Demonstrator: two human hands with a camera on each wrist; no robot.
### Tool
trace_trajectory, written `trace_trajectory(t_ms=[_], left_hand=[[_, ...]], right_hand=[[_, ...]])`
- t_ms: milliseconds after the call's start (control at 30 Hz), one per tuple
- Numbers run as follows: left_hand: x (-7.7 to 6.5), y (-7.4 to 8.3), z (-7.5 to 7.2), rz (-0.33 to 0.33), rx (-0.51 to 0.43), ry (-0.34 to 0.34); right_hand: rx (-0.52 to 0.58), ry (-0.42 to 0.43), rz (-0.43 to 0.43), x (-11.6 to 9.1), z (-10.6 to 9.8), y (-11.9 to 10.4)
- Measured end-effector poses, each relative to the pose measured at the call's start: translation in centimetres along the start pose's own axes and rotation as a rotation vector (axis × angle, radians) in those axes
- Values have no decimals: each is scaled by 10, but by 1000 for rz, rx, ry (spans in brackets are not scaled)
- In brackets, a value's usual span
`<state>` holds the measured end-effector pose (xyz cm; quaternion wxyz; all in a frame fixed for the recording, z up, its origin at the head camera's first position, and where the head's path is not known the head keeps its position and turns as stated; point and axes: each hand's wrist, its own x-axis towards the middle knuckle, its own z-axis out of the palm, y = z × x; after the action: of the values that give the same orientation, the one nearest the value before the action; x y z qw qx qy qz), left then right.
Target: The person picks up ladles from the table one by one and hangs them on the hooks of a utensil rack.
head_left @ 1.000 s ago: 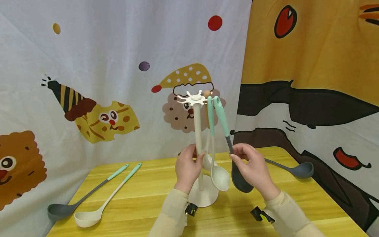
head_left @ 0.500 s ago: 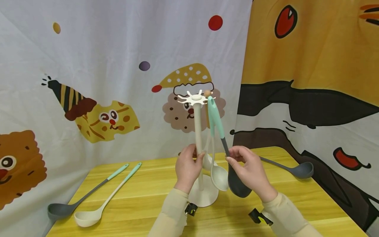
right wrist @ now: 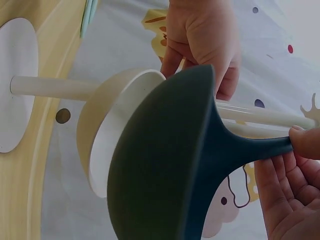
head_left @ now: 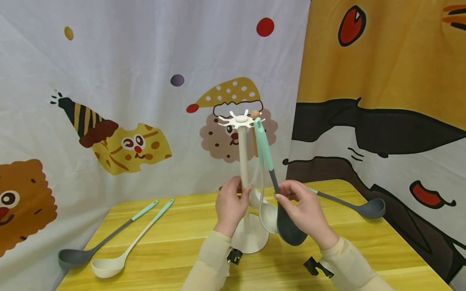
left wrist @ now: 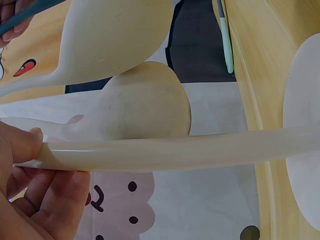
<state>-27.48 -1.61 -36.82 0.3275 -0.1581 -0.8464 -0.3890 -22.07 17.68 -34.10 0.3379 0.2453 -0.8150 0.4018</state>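
Note:
My left hand (head_left: 233, 206) grips the white pole (head_left: 243, 155) of an upright utensil stand, whose round base (head_left: 251, 242) rests on the table. My right hand (head_left: 307, 212) pinches the lower shaft of a dark grey ladle (head_left: 289, 226) with a mint handle. That handle's top is at the stand's hooked head (head_left: 238, 120); whether it is on a hook cannot be seen. A white ladle (head_left: 268, 218) hangs there, its mint handle partly hidden by the dark ladle's. Behind it hangs another white utensil (left wrist: 145, 105) with a wooden handle (head_left: 255, 114).
On the left of the wooden table (head_left: 164, 242) lie a grey ladle (head_left: 78, 258) and a white ladle (head_left: 109, 267), both mint-handled. Another grey ladle (head_left: 371, 209) lies at the right. Behind the table hangs a printed cloth (head_left: 145, 60).
My right hand has brought the dark ladle leftward and slightly down, so its handle now overlaps the hanging white ladle's handle. The left hand stays on the pole.

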Motion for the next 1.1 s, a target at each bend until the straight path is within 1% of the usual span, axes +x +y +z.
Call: trace_trajectory(t_ms=[367, 767, 1100], left_hand=[[0, 1, -1, -9, -1, -8], [0, 0, 1, 7, 10, 6], [-1, 0, -1, 12, -1, 15]], right_hand=[[0, -3, -15, -3, 1, -1], [23, -14, -21, -5, 0, -2], [47, -24, -17, -5, 1, -5]])
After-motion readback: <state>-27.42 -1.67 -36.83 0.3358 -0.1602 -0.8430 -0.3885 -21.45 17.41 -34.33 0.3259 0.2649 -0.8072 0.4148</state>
